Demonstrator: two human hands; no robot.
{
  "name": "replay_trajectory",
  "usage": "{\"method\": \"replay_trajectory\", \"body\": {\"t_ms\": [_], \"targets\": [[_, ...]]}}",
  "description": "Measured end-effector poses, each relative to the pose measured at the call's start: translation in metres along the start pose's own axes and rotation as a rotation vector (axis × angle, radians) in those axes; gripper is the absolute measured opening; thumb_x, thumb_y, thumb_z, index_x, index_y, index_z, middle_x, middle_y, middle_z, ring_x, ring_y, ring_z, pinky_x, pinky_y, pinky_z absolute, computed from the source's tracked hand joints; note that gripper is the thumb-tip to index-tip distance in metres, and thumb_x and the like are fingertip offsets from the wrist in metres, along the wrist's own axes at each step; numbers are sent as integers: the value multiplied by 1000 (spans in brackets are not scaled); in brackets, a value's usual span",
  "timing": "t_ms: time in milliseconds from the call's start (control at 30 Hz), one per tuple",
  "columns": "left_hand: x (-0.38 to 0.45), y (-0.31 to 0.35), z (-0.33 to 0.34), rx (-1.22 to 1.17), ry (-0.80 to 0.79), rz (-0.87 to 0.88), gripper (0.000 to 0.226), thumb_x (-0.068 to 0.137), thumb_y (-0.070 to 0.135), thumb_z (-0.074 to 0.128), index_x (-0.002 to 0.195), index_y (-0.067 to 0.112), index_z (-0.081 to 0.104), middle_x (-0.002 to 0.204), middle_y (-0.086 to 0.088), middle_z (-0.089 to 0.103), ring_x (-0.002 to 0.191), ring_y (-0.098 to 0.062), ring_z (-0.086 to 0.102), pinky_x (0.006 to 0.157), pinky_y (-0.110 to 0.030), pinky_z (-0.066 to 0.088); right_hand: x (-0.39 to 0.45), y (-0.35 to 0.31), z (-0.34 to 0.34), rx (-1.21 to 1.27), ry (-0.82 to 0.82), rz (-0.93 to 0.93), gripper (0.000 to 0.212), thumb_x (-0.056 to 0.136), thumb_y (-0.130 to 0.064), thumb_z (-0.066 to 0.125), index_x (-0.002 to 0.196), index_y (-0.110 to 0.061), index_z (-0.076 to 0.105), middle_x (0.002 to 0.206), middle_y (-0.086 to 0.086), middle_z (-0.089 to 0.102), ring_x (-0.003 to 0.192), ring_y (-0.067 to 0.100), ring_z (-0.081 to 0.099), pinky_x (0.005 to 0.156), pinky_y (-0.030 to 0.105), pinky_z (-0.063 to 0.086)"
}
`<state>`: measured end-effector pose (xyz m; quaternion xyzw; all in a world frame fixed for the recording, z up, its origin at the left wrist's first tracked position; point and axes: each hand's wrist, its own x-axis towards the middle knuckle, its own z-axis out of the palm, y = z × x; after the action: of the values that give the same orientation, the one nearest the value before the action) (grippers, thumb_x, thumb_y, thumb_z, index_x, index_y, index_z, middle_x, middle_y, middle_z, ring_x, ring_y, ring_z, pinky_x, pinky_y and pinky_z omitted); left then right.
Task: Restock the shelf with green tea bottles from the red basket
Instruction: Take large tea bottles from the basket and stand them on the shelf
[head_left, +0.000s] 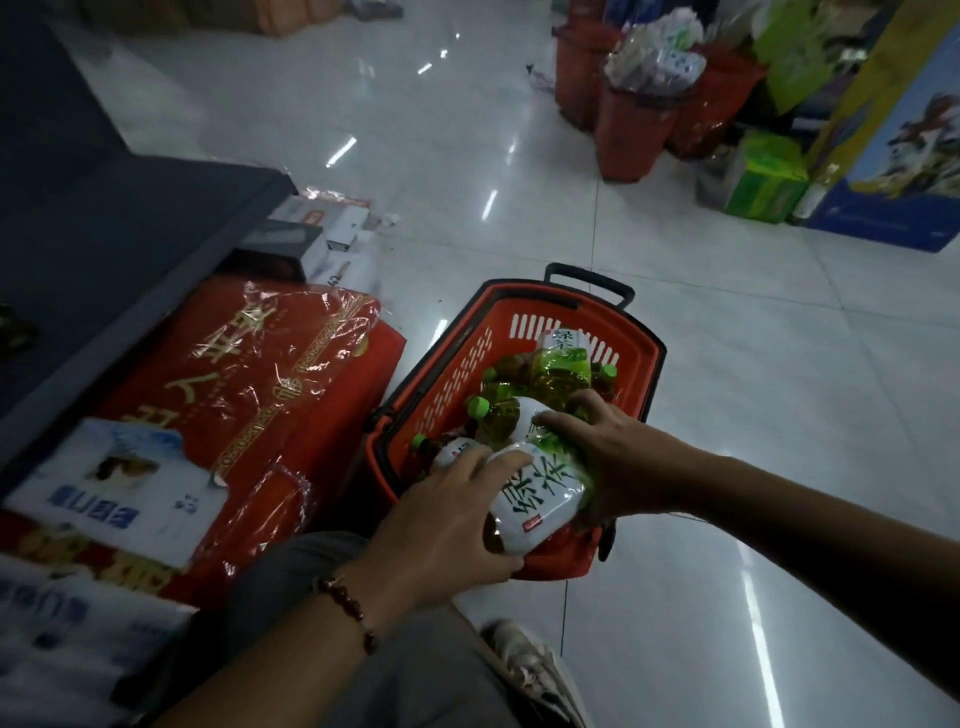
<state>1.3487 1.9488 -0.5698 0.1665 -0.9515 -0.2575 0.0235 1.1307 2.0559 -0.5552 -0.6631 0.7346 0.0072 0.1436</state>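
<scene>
A red basket (457, 358) with a black handle stands on the tiled floor and holds several green tea bottles (563, 364) with green caps and white-green labels. Both hands are over its near end. My left hand (447, 525) grips the bottom end of one bottle (540, 493) lying on its side, fingers curled over its label. My right hand (602, 457) wraps the same bottle from the right side, fingers over its top. The dark grey shelf (130, 244) is at the left.
Red gift boxes (249, 374) wrapped in plastic and a white-blue package (119, 483) lie under the shelf at the left. More red baskets (628, 119) and green packs (763, 176) stand at the far right. My knee and shoe (524, 670) are at the bottom.
</scene>
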Motion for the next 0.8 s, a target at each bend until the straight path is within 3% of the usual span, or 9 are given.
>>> {"method": "replay_trajectory", "body": {"t_ms": [133, 200, 333, 467, 533, 600, 667, 733, 800], "targets": [[-19, 21, -51, 133, 102, 77, 93, 76, 54, 74, 149, 45, 17, 150, 18, 26, 132, -5, 36, 101, -26, 44, -11, -20, -25, 223, 112, -12, 114, 58, -47, 89, 149, -22, 25, 155, -2, 17, 139, 15, 21, 110, 38, 36], [-29, 30, -79, 178, 190, 84, 91, 76, 55, 74, 148, 44, 20, 154, 17, 26, 132, -3, 35, 102, -30, 46, -14, -30, -36, 405, 182, 2, 108, 57, -44, 91, 144, -24, 30, 148, -7, 31, 133, 6, 29, 111, 34, 39], [-58, 39, -115, 131, 571, 3, 87, 75, 58, 70, 147, 46, 21, 156, 11, 25, 134, 0, 22, 106, -32, 36, -20, -63, -57, 863, 283, 47, 90, 60, -15, 92, 133, -20, 39, 117, -7, 54, 105, 7, 63, 75, 19, 56], [-87, 53, -123, -293, 750, -165, 96, 72, 66, 67, 143, 62, 2, 158, 25, 13, 146, -5, 17, 111, -37, 29, -15, -112, -72, 1213, 292, 35, 76, 66, -8, 87, 124, -25, 41, 108, 1, 64, 82, 6, 73, 62, 23, 58], [-97, 64, -128, -607, 715, -214, 97, 68, 69, 74, 141, 67, 9, 154, 22, 30, 140, -6, 34, 109, -40, 38, -7, -141, -80, 1284, 281, 10, 89, 58, -29, 92, 131, -21, 43, 112, 5, 66, 88, 20, 74, 71, 34, 62], [-103, 71, -135, -766, 748, -210, 102, 60, 66, 81, 141, 65, 18, 140, 22, 49, 124, 0, 53, 97, -29, 51, -2, -170, -89, 1359, 267, -37, 97, 50, -45, 91, 132, -19, 47, 109, 4, 70, 90, 22, 74, 75, 38, 62], [-109, 77, -147, -855, 828, -230, 109, 55, 59, 83, 145, 57, 21, 133, 20, 55, 112, 3, 60, 85, -19, 54, -2, -198, -102, 1423, 283, -93, 68, 63, -37, 89, 119, -21, 55, 93, -5, 75, 82, 12, 74, 68, 28, 61], [-117, 79, -162, -920, 926, -288, 118, 52, 57, 89, 146, 54, 19, 131, 10, 58, 110, -7, 63, 90, -30, 56, -5, -219, -114, 1464, 282, -158, 37, 78, -24, 81, 106, -29, 57, 81, -18, 74, 76, 2, 73, 63, 18, 57], [-126, 78, -177, -949, 1029, -366, 114, 52, 49, 90, 143, 48, 23, 122, 3, 63, 104, -17, 67, 88, -40, 58, -5, -233, -124, 1488, 251, -230, 36, 82, -24, 76, 113, -31, 58, 90, -15, 75, 83, 8, 74, 66, 20, 58]]}}
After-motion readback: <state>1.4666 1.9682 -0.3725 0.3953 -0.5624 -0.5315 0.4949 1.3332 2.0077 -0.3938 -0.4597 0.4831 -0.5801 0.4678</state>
